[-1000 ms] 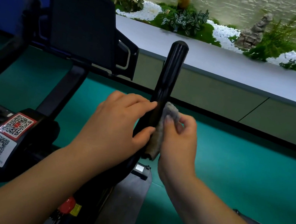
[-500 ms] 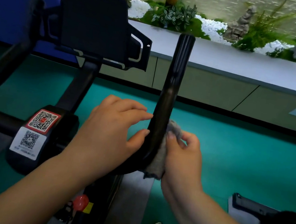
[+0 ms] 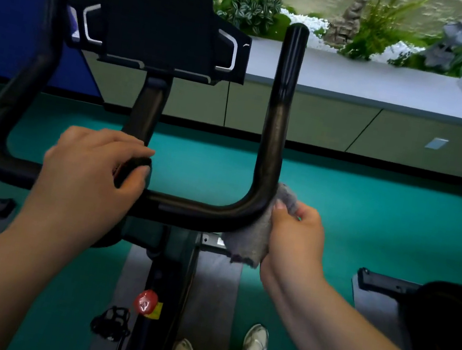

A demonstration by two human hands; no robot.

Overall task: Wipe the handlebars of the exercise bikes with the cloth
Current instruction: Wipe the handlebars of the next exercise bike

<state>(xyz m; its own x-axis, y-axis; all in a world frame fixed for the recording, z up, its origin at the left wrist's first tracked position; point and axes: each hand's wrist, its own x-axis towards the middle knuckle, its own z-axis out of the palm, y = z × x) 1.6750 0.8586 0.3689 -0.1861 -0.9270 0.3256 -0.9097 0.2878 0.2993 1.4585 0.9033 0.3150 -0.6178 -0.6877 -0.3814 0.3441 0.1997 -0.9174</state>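
right hand [image 3: 294, 236] fingers curled, pinching grey cloth [image 3: 253, 239] against right bend of black handlebar [image 3: 271, 139] | left hand [image 3: 87, 179] curled round short centre grip on crossbar | console [image 3: 158, 12] above | red knob [image 3: 145, 302] below, teal floor

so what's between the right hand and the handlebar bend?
Head view: the grey cloth. The right hand presses it against the outside of the handlebar bend; no bare skin seems to touch the bar there.
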